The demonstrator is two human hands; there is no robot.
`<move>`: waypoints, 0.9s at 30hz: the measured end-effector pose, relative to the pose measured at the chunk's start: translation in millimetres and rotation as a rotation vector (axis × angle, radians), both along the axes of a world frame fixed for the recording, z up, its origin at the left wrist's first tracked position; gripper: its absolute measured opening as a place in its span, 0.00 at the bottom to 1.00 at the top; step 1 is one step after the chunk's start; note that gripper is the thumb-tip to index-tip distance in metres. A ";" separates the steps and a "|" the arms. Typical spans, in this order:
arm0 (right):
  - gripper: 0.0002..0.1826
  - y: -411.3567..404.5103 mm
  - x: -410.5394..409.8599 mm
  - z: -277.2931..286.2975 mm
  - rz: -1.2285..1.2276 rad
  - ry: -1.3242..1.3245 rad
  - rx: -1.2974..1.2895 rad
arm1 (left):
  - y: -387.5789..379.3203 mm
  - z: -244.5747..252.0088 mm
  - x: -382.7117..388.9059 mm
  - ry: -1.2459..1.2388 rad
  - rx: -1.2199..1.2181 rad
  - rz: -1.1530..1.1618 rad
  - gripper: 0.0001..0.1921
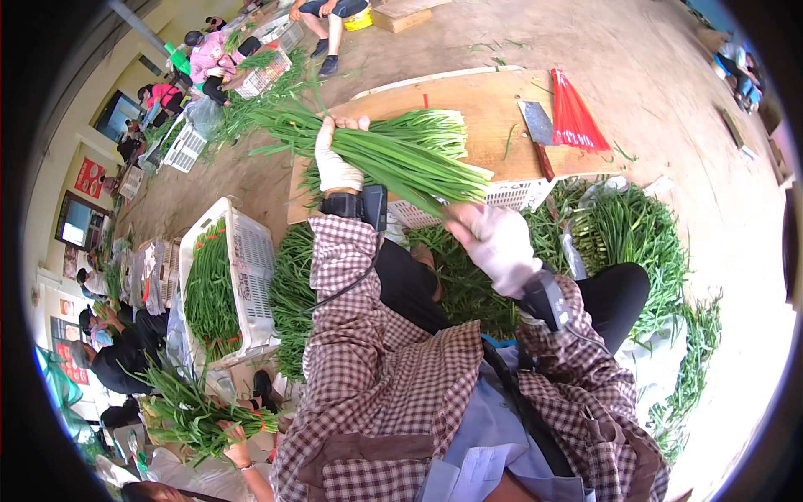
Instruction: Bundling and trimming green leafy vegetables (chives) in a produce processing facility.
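My left hand point(339, 150), in a white fingerless-looking glove, is closed around the leafy part of a bundle of long green garlic chives point(401, 157). At the bundle's pale cut end, my gloved right hand point(492, 245) has its fingers against a few green stalks; it is slightly blurred. Behind the held bundle, another bunch of chives point(433, 128) lies on the wooden board point(489, 94). A cleaver point(537, 125) with a wooden handle rests on the board's right part, beside a fan of red plastic ties point(574, 116).
A white plastic crate point(251, 282) of tied chives stands at the left. Loose greens point(633, 232) are heaped at the right and between my legs. At lower left, a co-worker's hand point(235, 442) holds a tied bunch. Other people sit among crates farther off.
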State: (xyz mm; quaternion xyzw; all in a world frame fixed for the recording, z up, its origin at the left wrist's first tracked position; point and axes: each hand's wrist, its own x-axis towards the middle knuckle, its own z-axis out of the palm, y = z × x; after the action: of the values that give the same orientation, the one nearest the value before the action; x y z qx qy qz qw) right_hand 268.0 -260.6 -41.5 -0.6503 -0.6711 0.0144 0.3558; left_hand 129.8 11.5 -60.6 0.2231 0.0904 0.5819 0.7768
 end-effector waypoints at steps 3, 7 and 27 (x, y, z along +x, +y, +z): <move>0.09 -35.6 36.4 -35.3 0.255 -0.073 -0.024 | 3.8 -4.9 -14.2 0.006 0.042 0.024 0.10; 0.18 -98.8 81.1 -76.9 0.096 -0.333 -1.106 | 2.2 -1.9 -34.7 0.104 0.121 0.141 0.11; 0.45 145.6 139.8 -37.8 -0.131 0.649 0.309 | -74.7 94.8 170.3 0.551 0.730 -0.361 0.31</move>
State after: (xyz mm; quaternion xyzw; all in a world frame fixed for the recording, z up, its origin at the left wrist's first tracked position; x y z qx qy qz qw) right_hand 407.8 -115.0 -79.3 -0.5921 -0.4743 0.0954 0.6445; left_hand 300.1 -63.2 34.2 0.6383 0.0426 0.3513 0.6836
